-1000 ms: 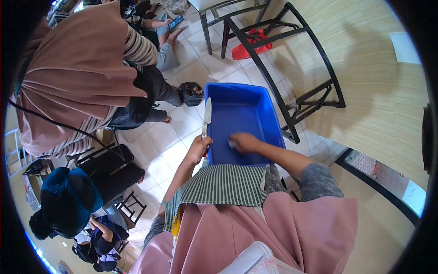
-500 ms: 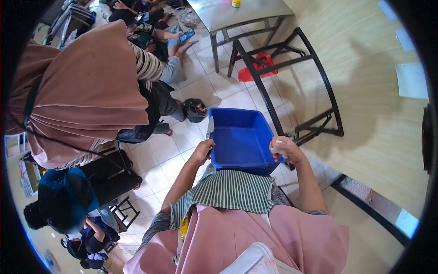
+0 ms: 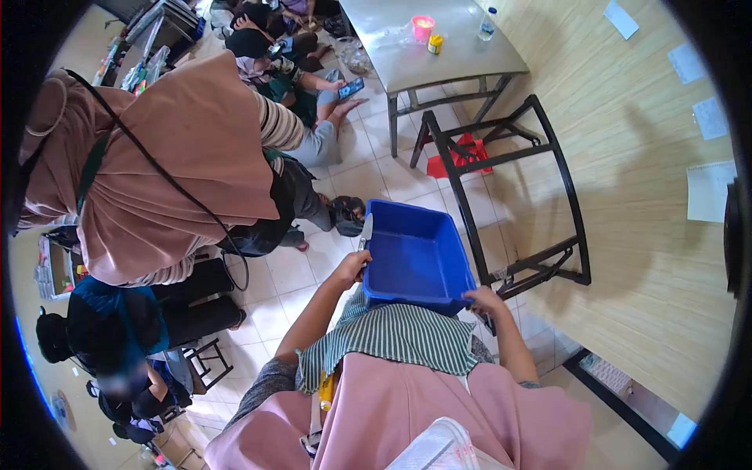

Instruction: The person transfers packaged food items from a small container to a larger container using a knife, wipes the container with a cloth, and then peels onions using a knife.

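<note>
A blue rectangular tub (image 3: 411,262) is held out in front of my lap, with nothing seen inside it. My left hand (image 3: 352,268) is closed round its left rim and also holds a knife (image 3: 366,229), whose blade points away from me along the tub's outer left side. On the near right corner of the rim, my right hand (image 3: 486,301) is closed, gripping the tub. Whatever white thing it held earlier cannot be made out. A green-and-white striped cloth (image 3: 395,337) lies over my lap, against the tub's near side.
A person in a brown head covering (image 3: 168,157) stands close at the left; others sit or stand beyond. A black metal frame (image 3: 580,211) leans at the right. Past it are a metal table (image 3: 439,55) and a red bag (image 3: 462,157) on the tiled floor.
My right hand has gone from inside the tub to its right rim and now grips it. The view has tilted up, bringing in more of the metal table. My left hand keeps its hold.
</note>
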The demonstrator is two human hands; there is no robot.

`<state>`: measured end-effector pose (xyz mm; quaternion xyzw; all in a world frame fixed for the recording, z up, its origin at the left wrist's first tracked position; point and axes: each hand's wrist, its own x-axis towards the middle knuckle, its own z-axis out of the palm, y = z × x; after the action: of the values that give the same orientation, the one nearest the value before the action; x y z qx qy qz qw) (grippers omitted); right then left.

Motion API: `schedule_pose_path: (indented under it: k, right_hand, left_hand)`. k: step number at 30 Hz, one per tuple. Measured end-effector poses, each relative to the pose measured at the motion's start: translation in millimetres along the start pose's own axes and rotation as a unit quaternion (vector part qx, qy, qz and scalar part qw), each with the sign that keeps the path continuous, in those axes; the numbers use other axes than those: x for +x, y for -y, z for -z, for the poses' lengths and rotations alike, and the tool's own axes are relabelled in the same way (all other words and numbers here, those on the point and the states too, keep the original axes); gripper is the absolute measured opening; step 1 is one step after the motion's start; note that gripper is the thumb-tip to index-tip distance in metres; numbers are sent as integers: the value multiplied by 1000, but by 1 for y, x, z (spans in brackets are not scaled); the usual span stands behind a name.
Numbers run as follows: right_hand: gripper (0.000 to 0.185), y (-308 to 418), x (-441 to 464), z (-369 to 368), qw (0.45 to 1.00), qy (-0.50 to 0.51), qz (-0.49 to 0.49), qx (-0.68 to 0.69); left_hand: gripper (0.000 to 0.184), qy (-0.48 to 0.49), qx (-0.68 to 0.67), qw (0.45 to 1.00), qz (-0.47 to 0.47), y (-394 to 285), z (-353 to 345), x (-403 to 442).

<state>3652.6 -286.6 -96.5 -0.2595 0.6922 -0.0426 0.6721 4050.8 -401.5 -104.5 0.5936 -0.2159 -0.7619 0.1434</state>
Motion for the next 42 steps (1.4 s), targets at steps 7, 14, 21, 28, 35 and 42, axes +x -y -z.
schedule_pose_path:
  k: [7, 14, 21, 28, 35, 42]
  right_hand:
    - [16, 24, -4, -9, 998, -32, 3, 57]
    - [18, 45, 3, -54, 985, -153, 60, 56]
    - [23, 53, 19, -116, 966, -239, 93, 21]
    - [28, 66, 43, -118, 955, -283, 74, -49]
    - [37, 97, 94, -80, 934, -311, 87, -155]
    - [40, 143, 229, -44, 907, -295, 170, -248]
  left_hand:
    - [27, 28, 124, 992, 7, -33, 24, 10]
    - [29, 71, 200, 977, -14, -40, 73, 60]
    - [34, 27, 443, 887, -126, -56, 127, 85]
    - [32, -7, 503, 850, -157, -84, 123, 90]
    - [37, -44, 566, 790, -232, -79, 135, 126]
    - [37, -164, 523, 803, -233, -109, 151, 155]
